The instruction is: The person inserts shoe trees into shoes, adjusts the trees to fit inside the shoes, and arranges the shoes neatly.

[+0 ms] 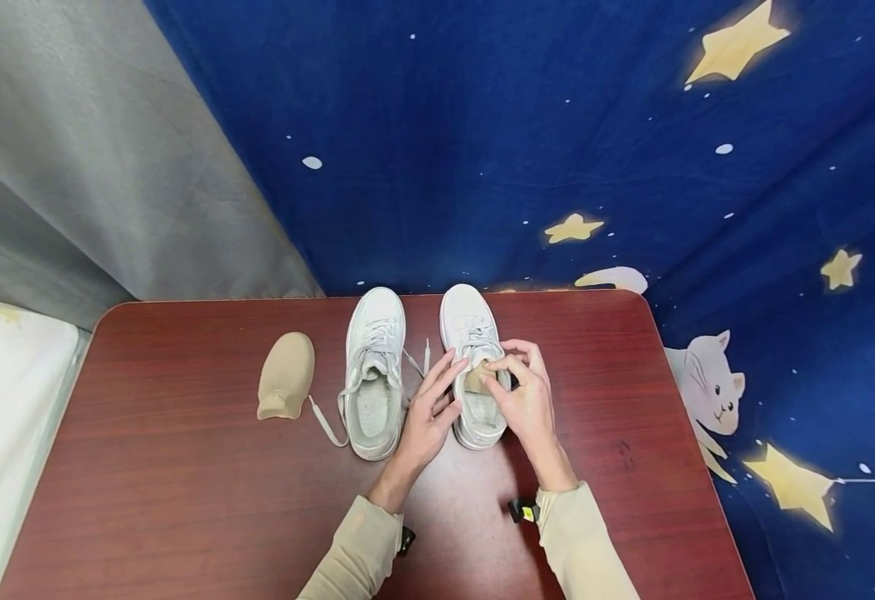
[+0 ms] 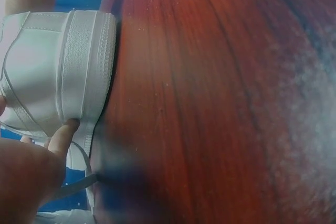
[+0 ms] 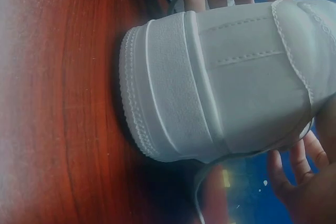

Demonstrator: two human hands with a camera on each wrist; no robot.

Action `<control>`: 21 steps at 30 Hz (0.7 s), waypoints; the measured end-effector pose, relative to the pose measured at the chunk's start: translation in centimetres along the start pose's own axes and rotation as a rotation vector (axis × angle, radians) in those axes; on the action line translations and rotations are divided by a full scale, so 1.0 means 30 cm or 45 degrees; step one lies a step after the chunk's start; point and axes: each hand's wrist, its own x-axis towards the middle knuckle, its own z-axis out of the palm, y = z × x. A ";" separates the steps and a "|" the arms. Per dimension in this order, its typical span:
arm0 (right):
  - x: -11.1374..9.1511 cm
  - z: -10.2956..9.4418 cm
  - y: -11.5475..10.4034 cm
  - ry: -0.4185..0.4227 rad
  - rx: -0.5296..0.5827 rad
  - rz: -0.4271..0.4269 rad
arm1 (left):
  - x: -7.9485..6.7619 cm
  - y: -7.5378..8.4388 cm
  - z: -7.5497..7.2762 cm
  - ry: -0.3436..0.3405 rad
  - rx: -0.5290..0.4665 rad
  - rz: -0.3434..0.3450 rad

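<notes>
A white sneaker [image 1: 473,312] points away from me on the table, its laces loose. A beige moulded shoe insert [image 1: 475,381] shows in its opening. My right hand [image 1: 529,400] reaches over the shoe's right side and pinches that insert between thumb and fingers. Along the left side of the same shoe lies my left hand [image 1: 426,417], its fingers extended and touching the upper. In the left wrist view a fingertip of the left hand [image 2: 31,177] rests against the sole edge. The shoe's heel [image 3: 241,77] fills the right wrist view and hides the insert there.
A second white sneaker [image 1: 375,333] stands to the left, its lace [image 1: 328,423] trailing onto the table. Farther left lies another beige shoe insert [image 1: 286,375]. The reddish-brown table [image 1: 182,483] ends at a blue star-patterned curtain [image 1: 445,167].
</notes>
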 end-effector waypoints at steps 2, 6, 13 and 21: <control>0.002 0.001 0.000 0.003 -0.007 -0.016 | -0.001 -0.002 0.000 0.002 0.004 0.001; 0.006 0.002 0.001 0.011 -0.021 -0.045 | 0.000 -0.002 0.001 0.005 0.018 0.004; 0.013 -0.003 -0.005 0.009 -0.081 -0.088 | 0.005 0.003 0.003 0.004 0.034 0.007; 0.011 -0.002 -0.007 0.020 -0.123 -0.116 | -0.001 0.011 0.005 0.014 0.049 0.029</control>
